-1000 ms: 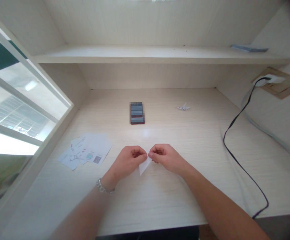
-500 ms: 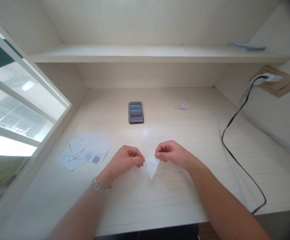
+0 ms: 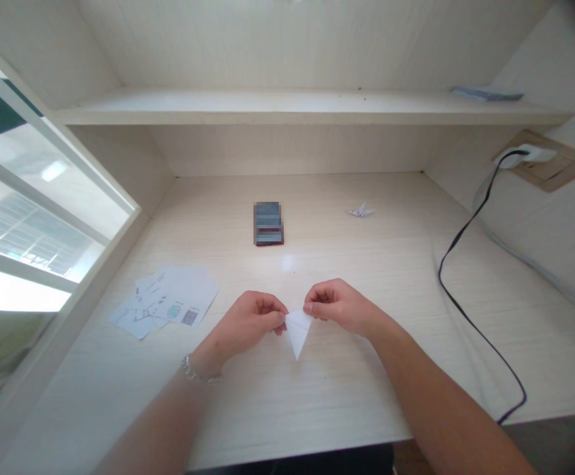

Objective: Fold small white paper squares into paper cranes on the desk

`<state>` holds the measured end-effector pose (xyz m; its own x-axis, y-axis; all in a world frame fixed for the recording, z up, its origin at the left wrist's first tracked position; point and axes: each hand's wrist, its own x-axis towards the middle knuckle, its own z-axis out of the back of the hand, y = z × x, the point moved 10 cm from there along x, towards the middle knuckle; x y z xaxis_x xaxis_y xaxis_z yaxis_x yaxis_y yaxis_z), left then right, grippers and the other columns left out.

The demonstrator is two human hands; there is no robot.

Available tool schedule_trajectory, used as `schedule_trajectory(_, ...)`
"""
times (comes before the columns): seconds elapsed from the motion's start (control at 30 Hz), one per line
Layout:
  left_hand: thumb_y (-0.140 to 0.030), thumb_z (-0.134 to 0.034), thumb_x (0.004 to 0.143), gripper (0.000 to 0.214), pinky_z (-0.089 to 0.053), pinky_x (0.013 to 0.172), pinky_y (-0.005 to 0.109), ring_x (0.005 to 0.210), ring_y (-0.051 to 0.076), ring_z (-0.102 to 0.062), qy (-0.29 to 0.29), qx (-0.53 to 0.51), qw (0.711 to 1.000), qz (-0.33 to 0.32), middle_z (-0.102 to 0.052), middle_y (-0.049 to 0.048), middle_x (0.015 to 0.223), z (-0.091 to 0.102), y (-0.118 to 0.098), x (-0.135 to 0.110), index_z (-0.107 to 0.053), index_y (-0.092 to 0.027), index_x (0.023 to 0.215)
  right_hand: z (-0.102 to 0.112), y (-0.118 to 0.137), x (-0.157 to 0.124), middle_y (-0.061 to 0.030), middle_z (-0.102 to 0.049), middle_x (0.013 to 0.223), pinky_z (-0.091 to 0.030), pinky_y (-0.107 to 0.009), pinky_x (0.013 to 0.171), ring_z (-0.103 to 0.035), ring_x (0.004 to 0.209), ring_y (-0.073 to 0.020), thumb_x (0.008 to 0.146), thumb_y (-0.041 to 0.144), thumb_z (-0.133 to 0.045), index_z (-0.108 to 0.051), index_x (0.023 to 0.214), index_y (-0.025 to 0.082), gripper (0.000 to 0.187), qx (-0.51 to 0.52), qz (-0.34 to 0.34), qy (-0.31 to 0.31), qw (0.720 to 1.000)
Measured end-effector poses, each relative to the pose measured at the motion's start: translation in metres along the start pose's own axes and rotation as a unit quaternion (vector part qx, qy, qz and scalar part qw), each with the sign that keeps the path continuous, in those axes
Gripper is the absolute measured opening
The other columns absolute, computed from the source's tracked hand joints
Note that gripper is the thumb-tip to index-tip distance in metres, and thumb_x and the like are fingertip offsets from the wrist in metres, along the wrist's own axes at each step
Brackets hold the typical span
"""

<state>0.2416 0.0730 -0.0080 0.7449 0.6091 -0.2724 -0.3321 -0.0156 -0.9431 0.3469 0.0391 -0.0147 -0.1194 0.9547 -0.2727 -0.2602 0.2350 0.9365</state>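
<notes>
A small white folded paper (image 3: 298,332), triangular with its point toward me, hangs just above the pale wooden desk (image 3: 366,343). My left hand (image 3: 251,322) pinches its upper left corner with closed fingers. My right hand (image 3: 339,305) pinches the upper right corner the same way. A bracelet sits on my left wrist. Both hands are near the front middle of the desk.
Several printed paper slips (image 3: 168,307) lie at the left. A dark phone-like block (image 3: 268,223) rests farther back in the middle. A tiny folded paper figure (image 3: 361,211) sits back right. A black cable (image 3: 465,290) runs from a wall socket (image 3: 535,158) across the desk's right side. A shelf (image 3: 307,109) spans above.
The folded paper has turned from a slanted flap between my hands to a triangle pointing toward me. My hands parted slightly, then came a little closer again.
</notes>
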Motion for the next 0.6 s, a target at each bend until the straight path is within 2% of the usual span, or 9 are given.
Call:
schedule_trajectory(0.23,-0.012,-0.048,0.068,0.016,-0.045,0.060,0.025,0.059,0.013,-0.057,0.007,-0.041,0.999,0.021,-0.065,0.0033,0.063,0.0024,0.0055,0.0001,-0.064,-0.014,0.071,0.0056,-0.0022,-0.0007,0.0025,-0.047,0.056,-0.030,-0.022,0.049,-0.039,0.052,-0.0085,0.073,0.029,-0.058,-0.059,0.067,0.014,0.016,0.003,-0.005,-0.001,1.000)
schedule_trajectory(0.37,-0.019,-0.050,0.071,0.015,-0.044,0.061,0.025,0.061,0.014,-0.058,-0.001,0.000,1.000,0.015,-0.065,0.0031,0.065,0.0031,0.0066,0.0009,-0.064,-0.014,0.071,0.0038,-0.0035,-0.0010,0.0016,-0.050,0.058,-0.030,-0.022,0.050,-0.041,0.053,-0.0086,0.073,0.028,-0.058,-0.060,0.069,0.014,0.015,0.011,-0.009,0.006,1.000)
schedule_trajectory(0.6,-0.016,-0.050,0.070,0.013,-0.042,0.059,0.024,0.058,0.013,-0.054,-0.015,0.002,1.000,0.012,-0.062,0.0011,0.060,0.0056,0.0089,0.0026,-0.062,-0.015,0.068,0.0049,-0.0060,0.0001,0.0017,-0.050,0.056,-0.029,-0.022,0.047,-0.042,0.051,-0.0084,0.073,0.028,-0.059,-0.061,0.068,0.014,0.015,0.018,-0.014,-0.007,1.000)
